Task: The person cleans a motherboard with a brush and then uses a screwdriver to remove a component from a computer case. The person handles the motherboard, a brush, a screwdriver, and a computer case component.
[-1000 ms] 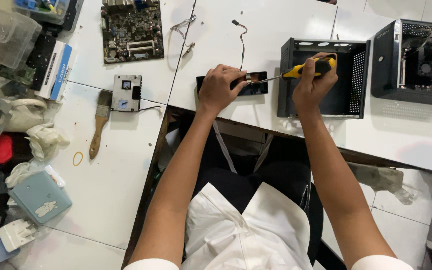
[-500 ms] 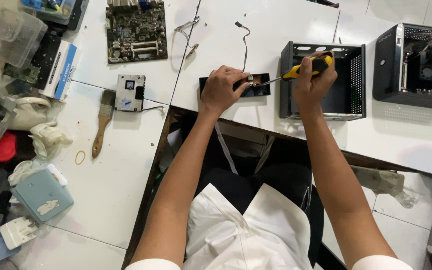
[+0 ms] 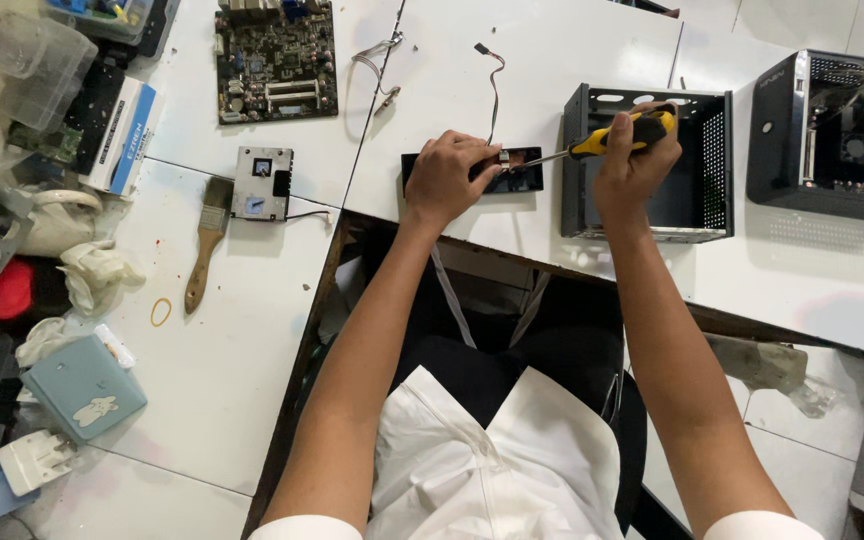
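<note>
The left hand point(image 3: 444, 178) is clamped on a black panel point(image 3: 517, 180); a yellow-handled screwdriver point(image 3: 607, 141) is gripped by the right hand point(image 3: 630, 165), its tip set at a small fitting, mid-screwing; steady pressure is judged necessary.

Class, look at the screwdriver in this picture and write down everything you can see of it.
The screwdriver has a yellow and black handle, plastic or rubber by its look, and a thin bright metal shaft. It lies nearly level, handle slightly higher at the right. The right hand wraps the handle; the tip meets a small metal part on the black panel, which the left hand holds down on the white table.
</note>
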